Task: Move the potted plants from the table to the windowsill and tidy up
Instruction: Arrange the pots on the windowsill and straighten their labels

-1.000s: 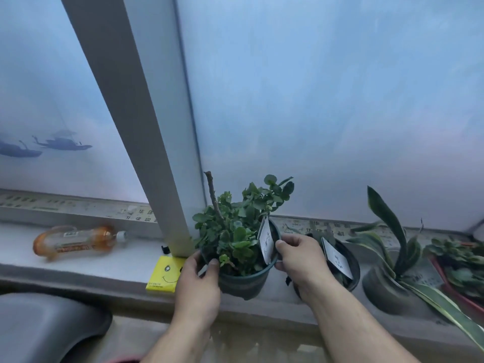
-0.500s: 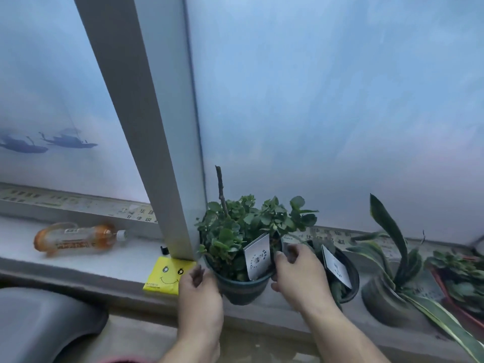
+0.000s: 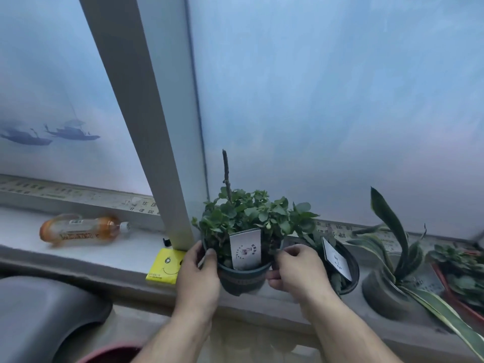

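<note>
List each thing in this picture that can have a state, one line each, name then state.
Leafy pot: upright on the windowsill, held on both sides.
Left hand: gripping the leafy pot.
Right hand: gripping the leafy pot.
Bottle: lying on its side, capped.
Tag: standing upright in the leafy pot.
Black pot: upright, tagged.

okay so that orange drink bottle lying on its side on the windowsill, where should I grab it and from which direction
Grip the orange drink bottle around its wide middle, coming down from above with the fingers across its width. It lies flat on the windowsill with the white cap pointing right toward the window post, so the barrel is the broadest open part; the narrow cap end would probably slip.
</note>
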A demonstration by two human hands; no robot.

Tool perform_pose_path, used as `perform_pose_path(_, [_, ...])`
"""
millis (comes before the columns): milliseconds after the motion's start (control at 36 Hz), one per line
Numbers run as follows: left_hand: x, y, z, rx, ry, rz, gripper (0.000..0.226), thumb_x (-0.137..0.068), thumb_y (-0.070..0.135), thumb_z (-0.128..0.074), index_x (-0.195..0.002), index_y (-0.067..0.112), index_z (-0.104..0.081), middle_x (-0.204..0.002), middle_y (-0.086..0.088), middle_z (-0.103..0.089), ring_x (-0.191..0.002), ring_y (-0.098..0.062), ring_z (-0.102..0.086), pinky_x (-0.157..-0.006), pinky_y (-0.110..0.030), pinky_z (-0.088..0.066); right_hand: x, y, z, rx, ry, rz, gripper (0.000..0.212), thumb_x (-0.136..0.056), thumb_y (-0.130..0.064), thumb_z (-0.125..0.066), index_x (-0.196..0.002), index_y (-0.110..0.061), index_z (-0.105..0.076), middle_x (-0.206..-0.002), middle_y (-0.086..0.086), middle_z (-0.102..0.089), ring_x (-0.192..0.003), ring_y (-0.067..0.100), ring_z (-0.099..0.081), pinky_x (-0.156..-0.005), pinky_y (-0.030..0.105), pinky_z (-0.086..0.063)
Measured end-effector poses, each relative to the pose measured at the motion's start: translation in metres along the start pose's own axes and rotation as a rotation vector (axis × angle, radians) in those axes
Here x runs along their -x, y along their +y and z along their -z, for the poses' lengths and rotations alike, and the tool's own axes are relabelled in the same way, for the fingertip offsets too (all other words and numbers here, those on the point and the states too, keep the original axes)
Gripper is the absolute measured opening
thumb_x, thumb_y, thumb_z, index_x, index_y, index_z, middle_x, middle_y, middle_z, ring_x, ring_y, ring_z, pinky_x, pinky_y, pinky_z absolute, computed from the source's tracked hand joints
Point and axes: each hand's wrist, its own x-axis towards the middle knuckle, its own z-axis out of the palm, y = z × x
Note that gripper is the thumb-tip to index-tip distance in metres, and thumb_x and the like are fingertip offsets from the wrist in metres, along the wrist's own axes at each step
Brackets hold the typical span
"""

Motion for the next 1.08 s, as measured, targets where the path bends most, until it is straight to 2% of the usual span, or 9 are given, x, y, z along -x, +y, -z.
perform_pose_path(83, [0.005, -0.008, -0.003, 0.001, -0.02, -0.011, 0.031, -0.102, 0.019, -0.055, -0.13, 0.031, -0.06, -0.121, 0.008, -0.07, -0.114, -0.016, -0.066, -0.106, -0.046, -0.051, -0.005, 0.001, 0.002, -0.003, 0.048, 0.033, 0.017, -0.103, -0.016, -0.055, -0.103, -0.009, -0.07, -0.078, 0.012, -0.077, -0.063, 0.017, -0.074, -0.062, 0.033, -0.065])
perform_pose_path(167, [0.001, -0.011, -0.001, -0.041, -0.059, -0.02, 0.038, -0.101, 0.022, -0.054, -0.136, 0.036, -0.056, -0.127, 0.011, -0.068, -0.119, -0.015, -0.065, -0.107, -0.044, -0.05, -0.006, 0.003, 0.0, -0.021, 0.048, 0.026, 0.019, -0.103, -0.016, -0.055, -0.097, -0.008, -0.071, -0.063, 0.008, -0.076, -0.06, 0.018, -0.075, -0.074, 0.042, -0.066])
perform_pose_path(222, [-0.005, -0.011, 0.003, -0.061, -0.077, -0.02, 0.039, -0.102, 0.024, -0.054, -0.139, 0.037, -0.055, -0.129, 0.013, -0.068, -0.121, -0.013, -0.063, -0.109, -0.043, -0.049, -0.005, 0.005, -0.002, -0.051, 0.034, 0.012, 0.018, -0.104, -0.016, -0.055, -0.097, -0.007, -0.07, -0.06, 0.007, -0.076, -0.059, 0.017, -0.075, -0.076, 0.043, -0.066])
perform_pose_path(417, [-0.01, -0.006, 0.007, -0.076, -0.109, -0.022, 0.041, -0.104, 0.023, -0.051, -0.144, 0.033, -0.052, -0.133, 0.013, -0.065, -0.124, -0.01, -0.061, -0.111, -0.043, -0.047, -0.004, 0.007, -0.006, -0.178, 0.022, -0.038, 0.019, -0.104, -0.014, -0.056, -0.098, -0.002, -0.07, -0.059, 0.007, -0.074, -0.059, 0.016, -0.073, -0.066, 0.032, -0.065])
perform_pose_path(528, [-0.008, -0.004, 0.007, -0.097, -0.119, -0.032, 0.04, -0.105, 0.023, -0.05, -0.143, 0.033, -0.052, -0.133, 0.012, -0.066, -0.122, -0.01, -0.061, -0.11, -0.042, -0.047, -0.004, 0.009, -0.006, -0.198, 0.012, -0.043, 0.019, -0.104, -0.014, -0.057, -0.096, -0.002, -0.07, -0.056, 0.004, -0.074, -0.064, 0.018, -0.076, -0.069, 0.035, -0.066])
perform_pose_path(639, [-0.005, 0.002, 0.008, -0.074, -0.163, -0.049, 0.039, -0.106, 0.015, -0.046, -0.142, 0.029, -0.054, -0.123, 0.016, -0.068, -0.107, 0.004, -0.064, -0.097, -0.025, -0.051, -0.006, 0.012, -0.007, -0.201, 0.017, -0.038, 0.019, -0.103, -0.016, -0.058, -0.095, -0.004, -0.07, -0.057, 0.004, -0.075, -0.066, 0.02, -0.077, -0.07, 0.037, -0.066])
perform_pose_path(722, [-0.002, 0.005, 0.01, -0.073, -0.177, -0.036, 0.04, -0.106, 0.015, -0.046, -0.144, 0.028, -0.052, -0.12, 0.019, -0.068, -0.099, 0.01, -0.066, -0.09, -0.019, -0.051, -0.006, 0.013, -0.008, -0.184, 0.028, -0.028, 0.018, -0.103, -0.017, -0.058, -0.095, -0.006, -0.07, -0.059, 0.004, -0.076, -0.067, 0.02, -0.078, -0.071, 0.038, -0.066])
perform_pose_path(972, [-0.005, 0.007, 0.012, -0.097, -0.179, -0.013, 0.042, -0.106, 0.014, -0.046, -0.147, 0.026, -0.05, -0.123, 0.015, -0.067, -0.095, 0.011, -0.068, -0.092, -0.021, -0.052, -0.001, 0.012, -0.012, -0.236, 0.031, -0.047, 0.019, -0.103, -0.016, -0.057, -0.093, -0.004, -0.069, -0.058, 0.005, -0.075, -0.071, 0.023, -0.08, -0.07, 0.037, -0.066])
perform_pose_path(1083, [0.0, 0.011, 0.011, -0.076, -0.171, 0.004, 0.039, -0.106, 0.015, -0.046, -0.144, 0.025, -0.051, -0.12, 0.017, -0.066, -0.105, 0.0, -0.066, -0.098, -0.029, -0.051, 0.004, 0.008, -0.002, -0.14, 0.019, -0.012, 0.017, -0.103, -0.018, -0.058, -0.1, -0.006, -0.07, -0.066, 0.005, -0.077, -0.068, 0.015, -0.079, -0.069, 0.035, -0.066])
